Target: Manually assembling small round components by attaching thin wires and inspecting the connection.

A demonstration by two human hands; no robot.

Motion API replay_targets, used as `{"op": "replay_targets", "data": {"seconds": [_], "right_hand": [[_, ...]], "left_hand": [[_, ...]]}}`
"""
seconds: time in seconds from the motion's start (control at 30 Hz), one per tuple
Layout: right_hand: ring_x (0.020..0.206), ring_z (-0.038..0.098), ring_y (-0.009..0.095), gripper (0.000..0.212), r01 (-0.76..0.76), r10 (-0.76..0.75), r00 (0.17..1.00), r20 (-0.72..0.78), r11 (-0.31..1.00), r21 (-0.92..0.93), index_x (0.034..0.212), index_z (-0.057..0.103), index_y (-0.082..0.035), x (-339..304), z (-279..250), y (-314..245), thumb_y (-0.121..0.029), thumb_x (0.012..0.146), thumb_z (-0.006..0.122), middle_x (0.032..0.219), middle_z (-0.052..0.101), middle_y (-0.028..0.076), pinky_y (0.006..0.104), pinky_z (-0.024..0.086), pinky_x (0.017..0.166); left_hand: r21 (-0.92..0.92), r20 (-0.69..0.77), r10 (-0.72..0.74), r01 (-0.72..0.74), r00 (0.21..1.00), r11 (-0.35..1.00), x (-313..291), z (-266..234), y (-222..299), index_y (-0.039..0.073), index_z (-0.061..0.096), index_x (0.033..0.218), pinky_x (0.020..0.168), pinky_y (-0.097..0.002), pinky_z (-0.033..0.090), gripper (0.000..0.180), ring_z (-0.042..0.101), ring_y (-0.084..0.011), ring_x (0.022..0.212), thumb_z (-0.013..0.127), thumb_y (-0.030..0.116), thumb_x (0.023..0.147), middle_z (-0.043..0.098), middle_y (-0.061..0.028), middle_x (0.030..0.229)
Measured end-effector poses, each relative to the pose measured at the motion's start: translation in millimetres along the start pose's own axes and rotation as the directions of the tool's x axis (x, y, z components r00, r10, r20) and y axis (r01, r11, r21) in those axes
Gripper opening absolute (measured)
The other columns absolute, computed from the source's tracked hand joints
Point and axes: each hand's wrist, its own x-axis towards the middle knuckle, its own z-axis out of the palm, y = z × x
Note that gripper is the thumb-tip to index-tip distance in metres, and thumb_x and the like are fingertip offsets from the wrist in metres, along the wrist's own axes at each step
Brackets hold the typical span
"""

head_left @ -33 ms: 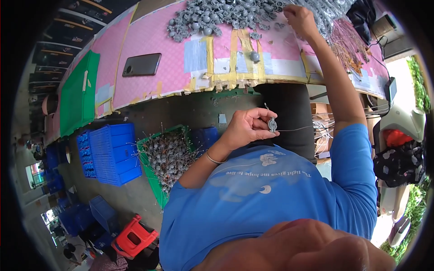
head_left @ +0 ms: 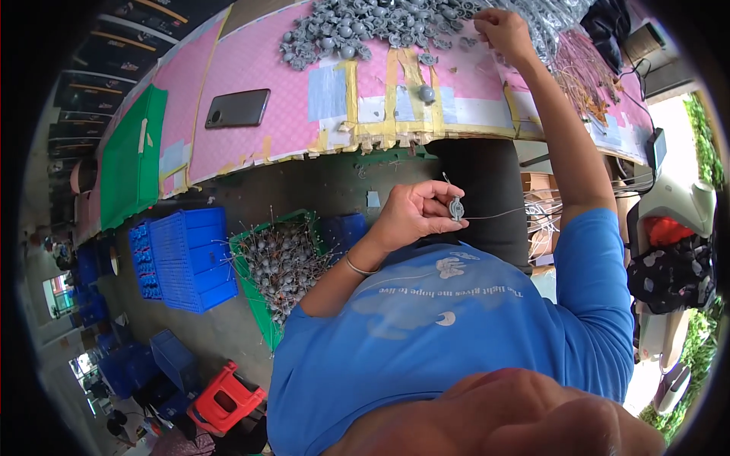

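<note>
My left hand [head_left: 417,216] is in front of my body, below the table's near edge. Its thumb and fingers pinch a small grey plastic housing [head_left: 456,209] with a thin wire running off to the right. My right hand [head_left: 503,34] reaches over the table to the right end of a heap of grey plastic parts [head_left: 380,26]. Its fingers are curled together at the edge of the heap, and whatever lies between the fingertips is too small to make out. A single round grey part [head_left: 426,93] sits near the table edge.
A phone [head_left: 237,109] and a green tray [head_left: 133,156] lie on the pink-covered table [head_left: 293,125]. Clear plastic bags [head_left: 551,26] and thin wires [head_left: 585,76] are at the right. Left of me stand a green crate [head_left: 255,304] of wired parts, blue crates [head_left: 194,258] and a red stool [head_left: 228,399].
The fingers of my right hand have shifted very slightly toward me at the edge of the heap. My left hand keeps its hold on the grey housing.
</note>
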Motion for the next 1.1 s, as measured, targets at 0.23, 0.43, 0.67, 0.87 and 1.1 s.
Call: {"op": "replay_targets", "data": {"seconds": [0.23,0.43,0.67,0.87,1.1], "right_hand": [[0.078,0.068,0.036,0.019,0.255,-0.344,0.918,-0.198,0.893,-0.372,0.083,0.073,-0.007,-9.6,7.1,9.6,-0.024,0.078,0.067,0.082,0.069,0.020,0.0447,0.054,0.072],[0.077,0.065,0.042,0.017,0.288,-0.371,0.928,-0.040,0.781,-0.554,0.082,0.070,-0.005,5.9,12.6,16.4,-0.018,0.076,0.060,0.081,0.067,0.022,0.0503,0.053,0.068],[0.077,0.065,0.041,0.016,0.348,-0.441,0.866,-0.238,0.871,-0.347,0.085,0.068,-0.002,-58.9,-6.8,-26.1,-0.017,0.080,0.064,0.080,0.067,0.021,0.0488,0.052,0.067],[0.090,0.062,0.009,0.026,0.245,-0.362,0.922,0.138,0.820,0.517,0.116,0.065,0.002,-212.2,20.4,-38.0,-0.006,0.091,0.067,0.098,0.069,0.003,0.0241,0.052,0.077],[0.095,0.065,0.013,0.023,0.138,-0.326,0.918,0.227,0.797,0.587,0.112,0.066,0.002,-251.6,19.2,-34.5,-0.002,0.089,0.067,0.100,0.069,0.005,0.0273,0.053,0.086]], "left_hand": [[0.038,0.019,0.026,-0.027,0.999,0.999,-2.4,10.8,1.7,-0.008,0.059,0.115,0.081,-0.0291,0.058,0.042,0.071,-0.0191,0.088,0.075,-0.009,0.077,0.069,-0.0108,0.093],[0.061,0.006,0.010,-0.010,1.000,0.998,-0.2,22.4,-3.1,-0.007,0.058,0.117,0.082,-0.0321,0.059,0.042,0.071,-0.0232,0.090,0.072,-0.013,0.078,0.069,-0.0129,0.093],[0.199,-0.189,0.329,-0.293,0.925,0.935,8.3,8.7,13.0,-0.009,0.059,0.115,0.081,-0.0315,0.059,0.041,0.072,-0.0243,0.089,0.071,-0.016,0.076,0.068,-0.0129,0.097],[0.171,-0.303,0.436,-0.402,0.847,0.900,2.7,-4.5,24.8,-0.007,0.062,0.113,0.074,-0.0256,0.059,0.042,0.070,-0.0143,0.086,0.077,-0.010,0.074,0.069,-0.0103,0.096],[0.235,-0.304,0.450,-0.392,0.840,0.889,4.8,0.6,23.5,-0.005,0.064,0.112,0.073,-0.0262,0.059,0.041,0.070,-0.0140,0.086,0.077,-0.009,0.073,0.071,-0.0111,0.095]]}}
